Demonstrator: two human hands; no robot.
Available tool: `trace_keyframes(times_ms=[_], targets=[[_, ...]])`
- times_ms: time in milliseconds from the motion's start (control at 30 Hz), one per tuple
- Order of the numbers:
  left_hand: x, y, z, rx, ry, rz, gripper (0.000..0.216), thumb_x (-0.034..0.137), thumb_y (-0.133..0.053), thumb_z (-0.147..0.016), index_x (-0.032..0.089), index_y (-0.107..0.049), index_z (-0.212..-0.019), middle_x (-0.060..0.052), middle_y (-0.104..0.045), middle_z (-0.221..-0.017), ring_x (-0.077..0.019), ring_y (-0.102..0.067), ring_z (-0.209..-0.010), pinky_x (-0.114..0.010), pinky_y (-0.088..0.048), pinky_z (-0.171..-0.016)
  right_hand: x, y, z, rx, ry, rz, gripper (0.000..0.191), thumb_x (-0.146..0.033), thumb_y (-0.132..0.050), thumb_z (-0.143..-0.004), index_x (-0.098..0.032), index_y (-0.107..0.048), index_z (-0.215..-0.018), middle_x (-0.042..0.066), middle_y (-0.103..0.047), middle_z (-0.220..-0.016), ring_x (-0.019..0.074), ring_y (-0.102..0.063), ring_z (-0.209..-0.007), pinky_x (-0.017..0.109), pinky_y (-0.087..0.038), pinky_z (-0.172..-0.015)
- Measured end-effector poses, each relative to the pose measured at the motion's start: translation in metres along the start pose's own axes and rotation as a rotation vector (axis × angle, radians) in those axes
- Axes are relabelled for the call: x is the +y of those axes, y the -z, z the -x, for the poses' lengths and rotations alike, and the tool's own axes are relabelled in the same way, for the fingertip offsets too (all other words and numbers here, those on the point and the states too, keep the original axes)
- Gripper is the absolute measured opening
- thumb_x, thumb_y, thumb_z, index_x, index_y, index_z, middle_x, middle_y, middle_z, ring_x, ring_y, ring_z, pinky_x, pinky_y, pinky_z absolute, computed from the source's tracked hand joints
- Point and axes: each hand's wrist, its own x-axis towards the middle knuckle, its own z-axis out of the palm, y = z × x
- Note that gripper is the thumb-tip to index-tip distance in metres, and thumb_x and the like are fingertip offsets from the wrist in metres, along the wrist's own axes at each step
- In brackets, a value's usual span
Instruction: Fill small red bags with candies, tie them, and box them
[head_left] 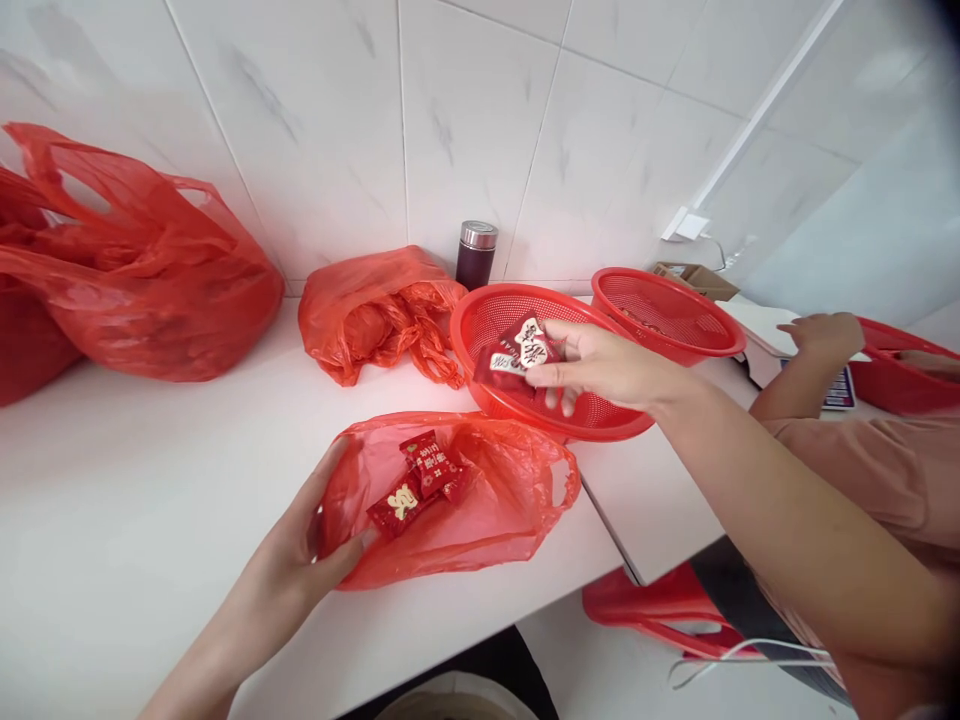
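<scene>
My left hand (315, 550) grips the near left side of a red plastic bag (510, 500), which lies spread on the white table with its mouth up. Inside it rest several small red wrapped packets (427, 465) with gold and white lettering. In my right hand (581, 365) are dark red packets (521, 350) with white printed labels, pinched between thumb and fingers above a red perforated basket (607, 432). How many packets it holds I cannot tell. The basket stands just beyond the bag, at its right.
At the left sit full red bags (187, 300); another tied red bag (375, 310) lies by the wall. A dark flask (477, 250) stands behind the basket. At right are a second basket (675, 310) and a co-worker's arm (814, 360). A red stool (660, 605) is below the table edge.
</scene>
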Motion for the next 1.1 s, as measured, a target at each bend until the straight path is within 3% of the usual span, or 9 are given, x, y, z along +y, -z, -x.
trace_keyframes(times_ms=[133,267,400,500,600,667,833,967,1100], targets=[[0.007,-0.002,0.0,-0.017,-0.014,-0.012,0.083,0.043,-0.064,-0.083,0.039,-0.018,-0.152,-0.001,-0.02,-0.162,-0.0303,-0.025,-0.144,-0.046,-0.029,-0.114,-0.009,-0.044,0.012,-0.182,0.023,0.11,0.024,-0.035,-0.06,-0.086,-0.022,-0.053,-0.105,0.0,-0.064,-0.092,0.0125,-0.063,-0.071,0.022,-0.049,-0.055],[0.006,0.001,0.003,-0.031,0.005,0.015,0.082,0.042,-0.064,-0.084,0.042,-0.018,-0.151,0.002,-0.019,-0.162,-0.029,-0.029,-0.143,-0.044,-0.035,-0.112,0.005,-0.066,0.015,-0.061,0.003,0.507,0.016,-0.036,-0.058,-0.087,-0.022,-0.051,-0.091,-0.001,-0.061,-0.081,0.0127,-0.057,-0.067,0.024,-0.041,-0.055],[0.004,0.002,0.004,-0.023,0.018,0.013,0.084,0.042,-0.064,-0.083,0.04,-0.017,-0.152,0.001,-0.019,-0.162,-0.0291,-0.03,-0.143,-0.042,-0.036,-0.112,0.017,-0.071,0.016,-0.069,-0.055,0.627,0.018,-0.038,-0.057,-0.087,-0.021,-0.052,-0.089,0.001,-0.062,-0.082,0.0138,-0.057,-0.066,0.024,-0.038,-0.053],[0.004,0.001,0.003,-0.022,0.009,0.007,0.085,0.042,-0.065,-0.083,0.039,-0.016,-0.152,0.0,-0.019,-0.162,-0.03,-0.031,-0.142,-0.043,-0.036,-0.112,0.021,-0.079,0.016,0.002,-0.042,0.745,0.02,-0.036,-0.054,-0.091,-0.019,-0.056,-0.101,0.006,-0.065,-0.088,0.019,-0.061,-0.076,0.027,-0.042,-0.06],[0.003,0.001,0.002,-0.032,-0.009,0.01,0.082,0.04,-0.063,-0.085,0.037,-0.016,-0.153,-0.001,-0.021,-0.161,-0.0299,-0.031,-0.142,-0.044,-0.033,-0.113,0.026,-0.097,0.021,0.115,0.081,0.854,0.029,-0.028,-0.051,-0.094,-0.016,-0.054,-0.12,0.011,-0.066,-0.099,0.0233,-0.063,-0.089,0.032,-0.046,-0.071],[0.001,0.001,0.003,-0.03,-0.017,0.015,0.081,0.039,-0.062,-0.086,0.038,-0.017,-0.152,-0.001,-0.021,-0.161,-0.0297,-0.03,-0.143,-0.043,-0.033,-0.114,0.031,-0.115,0.028,0.1,0.219,0.863,0.026,-0.025,-0.049,-0.095,-0.017,-0.056,-0.119,0.009,-0.065,-0.1,0.022,-0.062,-0.092,0.033,-0.047,-0.076],[0.0,0.001,0.004,-0.018,0.023,0.037,0.08,0.041,-0.065,-0.084,0.04,-0.021,-0.151,0.001,-0.026,-0.16,-0.0288,-0.031,-0.142,-0.041,-0.037,-0.112,0.056,-0.171,0.043,-0.147,0.522,0.889,0.037,-0.039,-0.063,-0.086,-0.025,-0.059,-0.12,0.008,-0.061,-0.111,0.0247,-0.056,-0.096,0.037,-0.048,-0.081],[0.003,0.005,0.002,0.006,0.05,0.067,0.08,0.044,-0.065,-0.082,0.041,-0.023,-0.15,0.001,-0.025,-0.16,-0.0287,-0.033,-0.142,-0.04,-0.042,-0.107,0.072,-0.187,0.034,-0.117,0.518,0.876,0.019,-0.03,-0.052,-0.093,-0.025,-0.064,-0.107,0.005,-0.064,-0.098,0.0207,-0.057,-0.086,0.033,-0.047,-0.074],[0.004,0.01,0.0,0.004,0.073,0.006,0.08,0.047,-0.063,-0.083,0.039,-0.022,-0.151,0.0,-0.026,-0.16,-0.0298,-0.034,-0.141,-0.043,-0.042,-0.107,0.061,-0.172,0.027,-0.007,0.427,0.628,0.021,-0.025,-0.05,-0.094,-0.022,-0.062,-0.111,0.002,-0.069,-0.09,0.0163,-0.062,-0.081,0.028,-0.049,-0.075]])
